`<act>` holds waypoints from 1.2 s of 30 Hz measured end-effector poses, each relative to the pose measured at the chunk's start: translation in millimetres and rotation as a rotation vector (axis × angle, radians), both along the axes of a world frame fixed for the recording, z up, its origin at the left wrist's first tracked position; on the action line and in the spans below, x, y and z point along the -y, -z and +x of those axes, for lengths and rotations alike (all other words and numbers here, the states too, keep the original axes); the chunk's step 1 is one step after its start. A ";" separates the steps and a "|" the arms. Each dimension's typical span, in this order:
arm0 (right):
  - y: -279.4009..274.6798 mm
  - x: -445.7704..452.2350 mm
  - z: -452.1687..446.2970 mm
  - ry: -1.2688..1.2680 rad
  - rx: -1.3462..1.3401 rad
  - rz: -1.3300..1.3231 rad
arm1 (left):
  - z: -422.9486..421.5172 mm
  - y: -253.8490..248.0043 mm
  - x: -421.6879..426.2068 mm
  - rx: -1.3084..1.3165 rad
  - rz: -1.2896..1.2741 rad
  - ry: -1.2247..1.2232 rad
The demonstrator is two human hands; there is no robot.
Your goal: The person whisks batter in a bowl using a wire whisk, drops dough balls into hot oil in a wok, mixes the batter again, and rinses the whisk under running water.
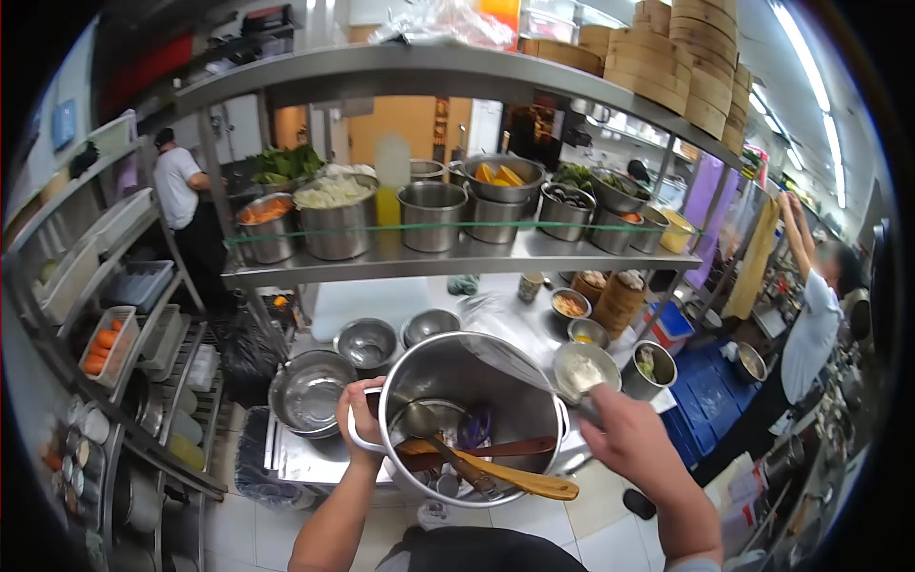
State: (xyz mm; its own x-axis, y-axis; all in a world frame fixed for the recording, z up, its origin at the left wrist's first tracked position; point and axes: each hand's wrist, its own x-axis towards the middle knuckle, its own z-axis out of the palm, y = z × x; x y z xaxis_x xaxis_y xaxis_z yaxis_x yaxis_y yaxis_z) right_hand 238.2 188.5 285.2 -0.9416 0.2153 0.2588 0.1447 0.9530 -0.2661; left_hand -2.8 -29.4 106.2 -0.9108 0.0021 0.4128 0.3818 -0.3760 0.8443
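1. Curled closed around one side handle of a large metal pot [419,375], the left hand [360,417] is seen low in the view.
2. Inside the pot, a metal ladle [419,419], a pale wooden spatula [548,485], a reddish-brown utensil [519,447] and a purple item [474,428] are held.
3. By the right hand [624,434], closed at the pot's right, a blurred grey handle [588,410] is gripped; whether it is joined to the round vessel [563,374] of white contents cannot be told.
4. Beyond, a wide metal bowl [313,393] and two smaller bowls [365,343] are set left of the pot; greenish food is contained in a deep pot [645,387] to the right.
5. On the shelf [381,260], orange pieces, pale shreds and orange wedges are held in separate metal containers [335,227].
6. Above, bamboo steamers [648,71] are stacked.
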 end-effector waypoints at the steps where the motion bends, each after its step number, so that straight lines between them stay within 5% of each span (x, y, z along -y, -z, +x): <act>1: 3.6 -6.3 9.9 0.052 -0.185 -0.031 | 3.4 -9.9 4.0 -0.005 -0.035 -0.033; 5: 67.8 -36.6 35.6 0.248 -0.736 -0.324 | 35.0 -64.6 19.4 0.027 -0.026 -0.157; 7: 121.0 -36.5 33.7 0.257 -0.694 -0.429 | 44.4 -74.0 23.8 0.040 0.002 -0.208; 8: 141.4 -43.6 35.6 0.217 -0.372 -0.362 | 47.1 -75.2 27.1 0.010 -0.011 -0.231; 9: 152.4 -40.4 31.6 0.160 -0.353 -0.397 | 48.7 -74.7 31.5 -0.019 -0.027 -0.254; 15: 130.4 -35.9 23.6 0.131 -0.822 -1.265 | 38.4 -94.9 88.6 -0.081 0.240 -0.135; 17: 135.5 -46.2 33.6 0.153 -0.777 -1.260 | 75.4 -171.3 90.6 -0.056 0.444 -0.055; 19: 186.0 -74.7 33.7 0.217 -0.731 -1.104 | 54.4 -205.9 137.5 -0.184 0.368 -0.172; 21: 241.8 -78.9 48.6 0.296 -0.596 -0.927 | 40.2 -274.5 182.1 -0.339 0.120 -0.573; 23: 288.0 -77.2 52.3 0.268 -0.485 -0.833 | 1.8 -381.8 257.0 -0.504 0.081 -0.374; 24: 308.3 -70.8 50.1 0.232 -0.450 -0.768 | 43.3 -434.0 210.4 -0.407 0.312 -0.377; 25: 318.8 -64.9 45.1 0.226 -0.444 -0.777 | 15.5 -471.3 245.4 -0.636 0.146 -0.230; 28: 323.9 -28.7 28.5 0.250 -0.404 -0.932 | -13.3 -584.5 242.6 -0.538 0.182 -0.428; 31: 270.9 2.8 15.1 0.240 -0.322 -1.128 | -73.0 -657.2 245.8 -0.627 0.244 -0.339; 33: 237.2 11.4 11.8 0.189 -0.339 -1.104 | -88.2 -667.4 199.6 -0.651 0.041 -1.114; 36: 218.3 24.9 16.8 0.158 -0.391 -0.985 | -142.2 -664.4 166.4 -0.553 -0.100 -1.370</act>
State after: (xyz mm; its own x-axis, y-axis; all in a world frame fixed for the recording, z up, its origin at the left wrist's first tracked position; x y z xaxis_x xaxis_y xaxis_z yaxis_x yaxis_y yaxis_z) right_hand 255.0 163.6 66.8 -0.7743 0.6061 0.1818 -0.0142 0.2707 -0.9626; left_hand -145.0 -195.7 770.6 0.0422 -0.6604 0.7497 0.6569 0.5838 0.4772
